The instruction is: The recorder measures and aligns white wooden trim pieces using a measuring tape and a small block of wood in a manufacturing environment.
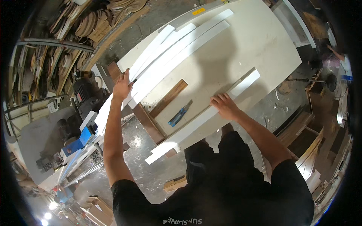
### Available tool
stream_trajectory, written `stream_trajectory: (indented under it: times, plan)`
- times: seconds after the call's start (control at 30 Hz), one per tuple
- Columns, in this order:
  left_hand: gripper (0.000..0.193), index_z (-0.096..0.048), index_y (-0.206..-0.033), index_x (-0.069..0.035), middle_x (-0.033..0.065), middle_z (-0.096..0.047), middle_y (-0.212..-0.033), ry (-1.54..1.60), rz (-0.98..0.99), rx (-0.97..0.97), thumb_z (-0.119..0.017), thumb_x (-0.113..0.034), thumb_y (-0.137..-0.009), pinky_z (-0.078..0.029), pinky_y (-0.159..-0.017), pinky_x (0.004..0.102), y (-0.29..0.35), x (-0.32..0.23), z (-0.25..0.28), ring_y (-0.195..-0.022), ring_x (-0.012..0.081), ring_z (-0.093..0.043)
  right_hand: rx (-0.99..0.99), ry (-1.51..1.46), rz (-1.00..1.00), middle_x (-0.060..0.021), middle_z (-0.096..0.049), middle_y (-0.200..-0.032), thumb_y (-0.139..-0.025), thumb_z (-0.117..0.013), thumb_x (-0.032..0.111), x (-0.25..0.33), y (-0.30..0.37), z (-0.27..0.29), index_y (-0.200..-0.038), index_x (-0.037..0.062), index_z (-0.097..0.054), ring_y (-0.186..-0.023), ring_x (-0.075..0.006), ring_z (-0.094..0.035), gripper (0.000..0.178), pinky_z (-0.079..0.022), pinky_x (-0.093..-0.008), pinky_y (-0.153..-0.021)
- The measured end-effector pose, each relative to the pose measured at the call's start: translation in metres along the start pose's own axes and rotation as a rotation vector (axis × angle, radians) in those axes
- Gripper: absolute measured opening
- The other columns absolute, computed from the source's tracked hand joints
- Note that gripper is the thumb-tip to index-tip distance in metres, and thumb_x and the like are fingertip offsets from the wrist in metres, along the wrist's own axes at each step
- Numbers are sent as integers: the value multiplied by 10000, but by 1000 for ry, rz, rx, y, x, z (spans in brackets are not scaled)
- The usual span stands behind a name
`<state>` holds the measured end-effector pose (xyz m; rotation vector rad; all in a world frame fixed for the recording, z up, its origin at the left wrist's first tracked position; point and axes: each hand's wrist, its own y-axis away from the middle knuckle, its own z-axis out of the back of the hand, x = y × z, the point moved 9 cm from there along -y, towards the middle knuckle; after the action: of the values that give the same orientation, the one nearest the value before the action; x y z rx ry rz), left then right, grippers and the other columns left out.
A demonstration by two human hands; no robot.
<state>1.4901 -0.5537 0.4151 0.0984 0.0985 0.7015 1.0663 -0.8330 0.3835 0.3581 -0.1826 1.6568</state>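
My right hand (223,106) is grasping a long white strip (192,124) nearside of the blue-handled tool (180,113), likely light, bendy, best held mid-length by its edges; left of the tool, my left hand (122,86) is touching white slats (169,56), grip unclear.

And there's wide room over the tabletop (264,41), right of the fanned white strips (188,41), where a hand could sweep through! Leftward the lane tightens: brown wooden bar (169,97) and blue-handled tool (179,114) (both lying flat) obstruct it, while the near white strip (188,129), right hand (225,106) on it, bounds the near side.
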Motion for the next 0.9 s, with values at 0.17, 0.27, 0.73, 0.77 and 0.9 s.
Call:
stream_trajectory:
  times: [0.17, 0.27, 0.73, 0.77, 0.9]
  plan:
    - [804, -340, -1653, -110, 282, -694, -1314, 77, 158, 153, -759, -296, -991, -554, -1001, 584, -10, 11, -2, -1187, 515, -674, -71, -2, 35, -46, -645, -1315, -867, -677, 61, 2, 2, 7, -1166, 109, -685, -1277, -284, -582, 303, -421, -457, -1111]
    - [738, -420, -1588, -69, 277, -733, -1210, 45, 168, 61, -771, -287, -976, -568, -937, 591, -11, 17, 19, -1080, 522, -709, -102, -22, 38, -44, -647, -1319, -885, -665, 59, 2, 4, 0, -1162, 106, -683, -1266, -275, -591, 281, -426, -449, -1106]
    - [588, -619, -1359, 17, 264, -705, -1080, 171, 64, -205, -845, -294, -914, -556, -869, 545, 128, -160, 99, -995, 480, -682, -265, 42, 38, -86, -617, -1441, -942, -671, 128, 12, 23, 20, -1428, 118, -637, -1434, -262, -522, 487, -365, -479, -1245]
    - [595, -627, -1350, 10, 251, -703, -1036, 215, -5, -300, -863, -289, -892, -565, -827, 536, 143, -182, 87, -950, 470, -688, -257, -32, 112, -96, -605, -1470, -958, -664, 146, 35, 29, 30, -1474, 138, -610, -1459, -287, -510, 519, -363, -496, -1258]
    - [612, -636, -1335, 7, 222, -724, -1026, 314, 62, -161, -893, -262, -849, -581, -756, 517, 178, -260, 11, -918, 442, -709, -486, -162, 315, -94, -539, -1552, -977, -640, 152, 93, 48, 80, -1512, 267, -608, -1441, -333, -532, 548, -421, -561, -1219]
